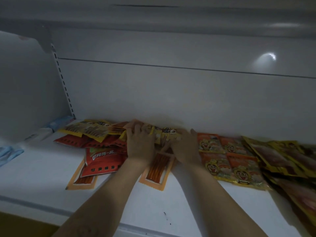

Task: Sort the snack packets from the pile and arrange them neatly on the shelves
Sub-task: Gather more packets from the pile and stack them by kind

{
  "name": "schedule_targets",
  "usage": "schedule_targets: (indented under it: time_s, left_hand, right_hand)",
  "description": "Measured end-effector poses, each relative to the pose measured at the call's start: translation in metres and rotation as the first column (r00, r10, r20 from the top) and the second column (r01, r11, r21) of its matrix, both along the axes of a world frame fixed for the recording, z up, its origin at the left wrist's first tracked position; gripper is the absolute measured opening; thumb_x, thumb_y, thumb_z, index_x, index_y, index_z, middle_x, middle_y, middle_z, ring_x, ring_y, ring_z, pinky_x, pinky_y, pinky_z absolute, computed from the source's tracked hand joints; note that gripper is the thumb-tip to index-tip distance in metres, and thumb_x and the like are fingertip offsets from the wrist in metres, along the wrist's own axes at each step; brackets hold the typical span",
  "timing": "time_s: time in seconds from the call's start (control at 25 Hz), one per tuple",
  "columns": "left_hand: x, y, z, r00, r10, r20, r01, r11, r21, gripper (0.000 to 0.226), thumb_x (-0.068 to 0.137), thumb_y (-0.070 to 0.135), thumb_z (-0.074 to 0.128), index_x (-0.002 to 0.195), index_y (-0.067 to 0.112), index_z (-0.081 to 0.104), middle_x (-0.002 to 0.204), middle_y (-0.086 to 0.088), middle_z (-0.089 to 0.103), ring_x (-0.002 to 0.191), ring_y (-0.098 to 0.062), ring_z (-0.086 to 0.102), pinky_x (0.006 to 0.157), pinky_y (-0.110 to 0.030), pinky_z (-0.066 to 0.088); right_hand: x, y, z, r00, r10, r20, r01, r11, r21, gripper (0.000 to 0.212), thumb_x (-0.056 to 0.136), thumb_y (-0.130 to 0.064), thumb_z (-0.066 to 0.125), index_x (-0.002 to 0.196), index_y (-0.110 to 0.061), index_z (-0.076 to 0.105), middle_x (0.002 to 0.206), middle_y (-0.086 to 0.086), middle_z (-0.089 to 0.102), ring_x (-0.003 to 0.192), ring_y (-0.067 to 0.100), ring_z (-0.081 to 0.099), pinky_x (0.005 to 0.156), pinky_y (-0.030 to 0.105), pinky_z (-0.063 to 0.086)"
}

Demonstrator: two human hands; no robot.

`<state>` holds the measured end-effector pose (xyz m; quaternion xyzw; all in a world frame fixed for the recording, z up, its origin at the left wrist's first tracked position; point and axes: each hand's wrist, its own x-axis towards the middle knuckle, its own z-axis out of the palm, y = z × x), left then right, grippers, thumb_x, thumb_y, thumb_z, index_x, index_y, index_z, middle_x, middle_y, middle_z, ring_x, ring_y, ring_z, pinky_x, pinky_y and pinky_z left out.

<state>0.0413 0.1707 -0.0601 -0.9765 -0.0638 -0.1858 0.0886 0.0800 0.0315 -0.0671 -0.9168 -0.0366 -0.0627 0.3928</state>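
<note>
Both my hands lie on a stack of yellow snack packets [165,134] at the back of the white shelf [42,170]. My left hand [139,142] rests on its left end, fingers reaching to the back wall. My right hand [185,147] covers its right end, thumb up. An orange packet of red sticks [156,171] lies under my wrists. Left of my hands is a loose pile: yellow packets [89,130] on top of red packets [102,159], with another orange packet [80,181] under them. Whether my fingers grip the stack is hidden.
To the right lie orange packets with a smiling cartoon face [227,159] in rows, then a slanting stack of yellow-edged brown packets [280,158]. Pale blue packets [56,124] sit on the neighbouring shelf at the left. The upper shelf [171,16] overhangs.
</note>
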Motion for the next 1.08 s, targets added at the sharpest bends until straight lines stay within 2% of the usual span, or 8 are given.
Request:
schedule_targets:
  time_s: [0.08, 0.24, 0.36, 0.52, 0.68, 0.84, 0.96, 1.08]
  left_hand:
    - [0.000, 0.004, -0.002, 0.996, -0.012, 0.090, 0.017, 0.998, -0.056, 0.030, 0.093, 0.031, 0.048, 0.111, 0.036, 0.072, 0.127, -0.005, 0.059, 0.125, -0.036, 0.040, 0.099, -0.048, 0.024]
    - [-0.001, 0.013, -0.010, 0.961, -0.104, 0.256, 0.134, 0.986, -0.104, 0.022, 0.073, 0.026, 0.060, 0.083, 0.031, 0.079, 0.096, -0.006, 0.070, 0.104, -0.040, 0.057, 0.085, -0.044, 0.028]
    - [-0.006, 0.011, -0.008, 0.885, -0.195, 0.422, 0.269, 0.955, -0.122, 0.019, 0.075, 0.028, 0.062, 0.083, 0.029, 0.079, 0.091, 0.000, 0.070, 0.097, -0.035, 0.060, 0.084, -0.042, 0.030]
    - [-0.009, 0.008, -0.007, 0.753, -0.330, 0.570, 0.465, 0.879, -0.107, 0.029, 0.085, 0.032, 0.052, 0.084, 0.022, 0.079, 0.083, -0.001, 0.070, 0.083, -0.033, 0.064, 0.079, -0.044, 0.042]
    - [-0.008, 0.006, -0.016, 0.620, -0.483, 0.618, 0.632, 0.775, -0.028, 0.019, 0.079, 0.013, 0.070, 0.095, 0.019, 0.078, 0.089, -0.002, 0.071, 0.085, -0.029, 0.061, 0.073, -0.035, 0.038]
    - [-0.016, -0.004, -0.007, 0.441, -0.559, 0.703, 0.705, 0.700, 0.114, 0.028, 0.101, 0.020, 0.051, 0.091, 0.023, 0.078, 0.092, 0.005, 0.073, 0.081, -0.024, 0.062, 0.076, -0.035, 0.036]
    - [-0.018, -0.011, -0.006, 0.400, -0.605, 0.688, 0.739, 0.657, 0.149, 0.018, 0.096, 0.024, 0.062, 0.089, 0.024, 0.078, 0.097, 0.008, 0.073, 0.082, -0.021, 0.061, 0.071, -0.035, 0.037]
    - [-0.017, -0.012, -0.010, 0.493, -0.583, 0.646, 0.731, 0.680, 0.055, 0.018, 0.091, 0.035, 0.063, 0.092, 0.023, 0.078, 0.105, 0.006, 0.072, 0.088, -0.023, 0.061, 0.077, -0.038, 0.040]
  right_hand:
    - [0.006, -0.004, 0.004, 0.998, -0.058, 0.007, 0.053, 0.954, 0.294, 0.043, 0.083, -0.014, 0.068, 0.125, -0.016, 0.062, 0.135, 0.010, 0.051, 0.119, 0.020, 0.052, 0.091, 0.021, 0.040]
    - [0.005, -0.006, 0.008, 0.992, 0.037, -0.125, 0.029, 0.869, 0.494, 0.032, 0.081, -0.015, 0.075, 0.112, -0.010, 0.072, 0.092, 0.001, 0.071, 0.080, 0.013, 0.067, 0.076, 0.026, 0.056]
    - [-0.005, -0.008, 0.018, 0.997, 0.021, -0.071, 0.020, 0.847, 0.531, 0.030, 0.090, -0.012, 0.067, 0.120, -0.009, 0.065, 0.111, 0.002, 0.064, 0.086, 0.010, 0.063, 0.067, 0.010, 0.047]
    - [-0.010, -0.009, 0.021, 1.000, 0.013, 0.027, -0.024, 0.862, 0.507, 0.050, 0.091, -0.041, 0.064, 0.134, -0.016, 0.057, 0.134, 0.000, 0.055, 0.112, 0.013, 0.053, 0.083, 0.021, 0.041]
    - [-0.016, -0.008, 0.023, 0.998, -0.008, 0.054, -0.024, 0.835, 0.550, 0.082, 0.074, -0.057, 0.073, 0.144, -0.024, 0.044, 0.146, 0.000, 0.041, 0.134, 0.021, 0.042, 0.104, 0.046, 0.044]
    - [-0.016, -0.016, 0.028, 0.997, -0.013, 0.070, -0.026, 0.848, 0.529, 0.082, 0.079, -0.033, 0.079, 0.147, -0.015, 0.038, 0.144, 0.007, 0.040, 0.129, 0.022, 0.042, 0.102, 0.036, 0.041]
    - [-0.022, -0.014, 0.033, 0.976, -0.016, 0.216, -0.099, 0.854, 0.511, 0.060, 0.076, -0.004, 0.077, 0.129, 0.001, 0.050, 0.109, 0.010, 0.060, 0.095, 0.023, 0.059, 0.074, 0.028, 0.048]
    - [-0.023, -0.014, 0.033, 0.966, -0.094, 0.241, -0.061, 0.824, 0.564, 0.071, 0.076, -0.006, 0.074, 0.140, -0.017, 0.045, 0.129, 0.004, 0.054, 0.119, 0.018, 0.054, 0.100, 0.036, 0.048]
